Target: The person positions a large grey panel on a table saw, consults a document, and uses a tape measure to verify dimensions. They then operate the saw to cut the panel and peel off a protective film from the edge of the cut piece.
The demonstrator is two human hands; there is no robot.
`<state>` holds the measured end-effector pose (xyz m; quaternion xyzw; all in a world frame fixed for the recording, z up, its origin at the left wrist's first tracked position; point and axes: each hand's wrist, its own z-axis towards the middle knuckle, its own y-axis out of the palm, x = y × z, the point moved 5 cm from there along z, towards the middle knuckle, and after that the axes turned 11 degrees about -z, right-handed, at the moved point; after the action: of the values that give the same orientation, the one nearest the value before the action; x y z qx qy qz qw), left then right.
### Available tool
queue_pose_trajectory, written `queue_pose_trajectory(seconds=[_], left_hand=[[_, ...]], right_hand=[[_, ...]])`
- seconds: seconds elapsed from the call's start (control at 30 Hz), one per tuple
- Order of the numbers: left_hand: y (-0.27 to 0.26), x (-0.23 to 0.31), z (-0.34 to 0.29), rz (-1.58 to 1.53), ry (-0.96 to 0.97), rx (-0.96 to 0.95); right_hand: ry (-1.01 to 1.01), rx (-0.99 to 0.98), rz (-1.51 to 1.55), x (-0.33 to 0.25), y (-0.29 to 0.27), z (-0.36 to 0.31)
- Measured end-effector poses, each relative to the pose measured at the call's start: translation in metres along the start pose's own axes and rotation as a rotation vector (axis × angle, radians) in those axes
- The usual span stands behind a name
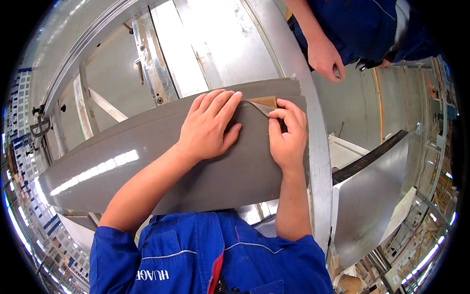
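A large glossy grey sheet [220, 176] lies across the metal frame in front of me, on top of what look like more grey layers. My left hand [208, 127] rests palm down near its far edge, fingers stretched out and thumb apart. At the far right corner my right hand [289, 139] pinches a thin grey film [263, 108] between thumb and fingers. The film is folded back in a small flap. A brown patch [267, 100] shows beside the flap. The fingertips partly hide the pinched edge.
Beyond the sheet runs a metal frame [155, 63] with crossbars and bright metal plates. At the upper right stands another person in blue, whose hand [325, 59] hangs near the frame's edge. A metal-faced panel [372, 191] with a dark edge leans at the right.
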<state>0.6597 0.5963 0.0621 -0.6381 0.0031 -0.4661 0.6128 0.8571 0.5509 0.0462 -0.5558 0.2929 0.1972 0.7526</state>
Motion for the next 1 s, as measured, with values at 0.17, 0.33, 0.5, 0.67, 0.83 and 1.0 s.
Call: queue_pose_trajectory(seconds=[0.17, 0.33, 0.5, 0.67, 0.83, 1.0], left_hand=[[0.009, 0.001, 0.011, 0.004, 0.027, -0.048], [0.009, 0.003, 0.009, 0.014, 0.105, -0.024], [0.008, 0.003, 0.008, 0.021, 0.117, 0.015], [0.007, 0.003, 0.005, 0.036, 0.135, 0.043], [0.006, 0.003, 0.003, 0.033, 0.168, 0.076], [0.006, 0.004, 0.003, 0.064, 0.169, 0.087]], right_hand=[[0.033, 0.02, 0.083, 0.001, 0.0, 0.001], [0.057, 0.0, 0.05, -0.008, 0.001, 0.008], [-0.158, 0.035, -0.137, -0.016, 0.012, 0.014], [-0.172, 0.099, -0.11, -0.012, 0.014, 0.008], [-0.194, 0.11, -0.117, -0.013, 0.013, 0.008], [-0.196, 0.121, -0.102, -0.014, 0.011, 0.008]])
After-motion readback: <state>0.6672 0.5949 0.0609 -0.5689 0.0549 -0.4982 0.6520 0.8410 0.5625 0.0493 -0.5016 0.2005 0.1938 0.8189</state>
